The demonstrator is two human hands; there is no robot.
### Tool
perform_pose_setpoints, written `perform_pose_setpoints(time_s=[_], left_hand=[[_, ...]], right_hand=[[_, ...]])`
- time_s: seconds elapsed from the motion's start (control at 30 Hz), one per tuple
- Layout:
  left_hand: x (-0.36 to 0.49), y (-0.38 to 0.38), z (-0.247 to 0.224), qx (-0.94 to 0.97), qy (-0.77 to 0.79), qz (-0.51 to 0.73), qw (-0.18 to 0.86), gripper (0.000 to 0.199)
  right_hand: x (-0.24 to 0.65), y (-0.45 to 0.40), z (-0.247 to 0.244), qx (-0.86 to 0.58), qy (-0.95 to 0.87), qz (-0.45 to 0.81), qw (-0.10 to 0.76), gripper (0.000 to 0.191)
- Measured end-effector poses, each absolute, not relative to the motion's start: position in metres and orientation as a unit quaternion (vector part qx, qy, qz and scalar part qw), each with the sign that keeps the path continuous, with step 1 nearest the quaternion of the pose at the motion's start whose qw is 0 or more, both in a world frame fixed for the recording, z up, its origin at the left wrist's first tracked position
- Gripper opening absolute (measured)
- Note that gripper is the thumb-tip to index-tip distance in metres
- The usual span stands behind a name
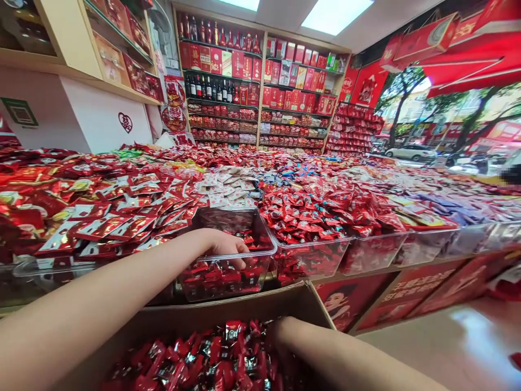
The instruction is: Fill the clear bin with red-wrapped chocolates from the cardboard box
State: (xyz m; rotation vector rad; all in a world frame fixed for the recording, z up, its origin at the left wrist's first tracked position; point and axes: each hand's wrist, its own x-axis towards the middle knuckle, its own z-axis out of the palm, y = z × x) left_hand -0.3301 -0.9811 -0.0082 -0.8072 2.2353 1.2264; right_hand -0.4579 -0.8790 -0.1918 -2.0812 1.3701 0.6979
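Observation:
My left hand (230, 247) reaches over the front wall of a clear plastic bin (268, 250) partly filled with red wrapped sweets (215, 277). Its fingers point down inside the bin, seen partly through the plastic; whether they hold anything is unclear. Below stands an open cardboard box (301, 298) with many red shiny wrapped sweets (228, 353) in it. My right hand (280, 331) is down in this box at its right side, its fingers hidden among the sweets and in shadow.
Clear bins (313, 258) heaped with packets run along the counter to the right. White packets (230, 187) lie behind the left bin, large red packets (109, 228) to the left. Shelves (262, 81) of bottles and boxes line the back. Someone's dark, blurred part (510, 175) shows far right.

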Motion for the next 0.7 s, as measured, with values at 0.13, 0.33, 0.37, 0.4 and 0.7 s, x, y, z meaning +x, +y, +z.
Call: perform_pose_setpoints(time_s=[0.13,0.33,0.37,0.4,0.7], left_hand=[[-0.329,-0.982,-0.017,-0.297,0.798,0.474,0.222,0.047],[-0.330,-0.983,-0.020,-0.305,0.798,0.478,0.207,0.044],[-0.330,-0.983,-0.020,-0.302,0.798,0.478,0.208,0.043],[-0.330,-0.983,-0.020,-0.299,0.799,0.477,0.209,0.043],[-0.332,-0.985,-0.021,-0.294,0.794,0.485,0.221,0.045]], right_hand=[[-0.453,-0.872,-0.194,-0.766,0.471,0.368,0.236,0.043],[-0.445,-0.865,-0.172,-0.798,0.458,0.330,0.211,0.037],[-0.446,-0.866,-0.168,-0.805,0.466,0.302,0.211,0.033],[-0.449,-0.868,-0.165,-0.809,0.479,0.264,0.215,0.030],[-0.477,-0.876,-0.151,-0.773,0.499,-0.016,0.390,0.011]])
